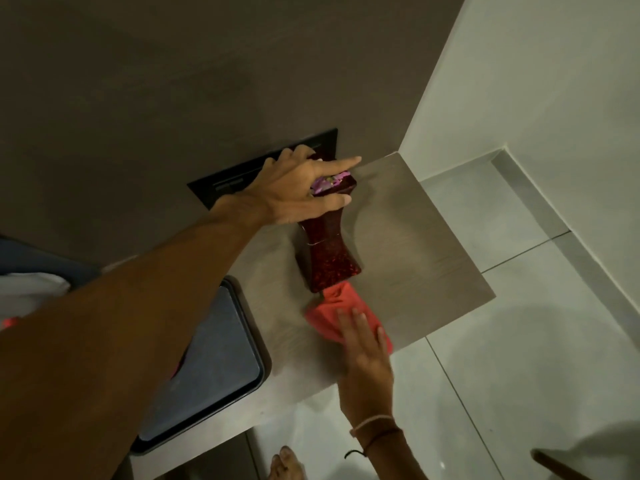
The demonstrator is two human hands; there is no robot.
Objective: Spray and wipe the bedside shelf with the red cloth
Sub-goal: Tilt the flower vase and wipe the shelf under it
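The bedside shelf (415, 244) is a pale wood-grain slab fixed to the dark wall. A dark red glittery vase (329, 254) stands on it, tilted, with pink flowers at its mouth. My left hand (298, 188) grips the vase around its top rim, index finger stretched out. The red cloth (332, 306) lies bunched on the shelf's front part, one end tucked against the vase's base. My right hand (363, 344) presses flat on the cloth, fingers together. No spray bottle is in view.
A dark grey tray (221, 358) sits on the shelf's left part. A black switch panel (242, 178) is on the wall behind the vase. White tiled floor (519, 375) lies below to the right, with a bare foot (287, 465) at the bottom edge.
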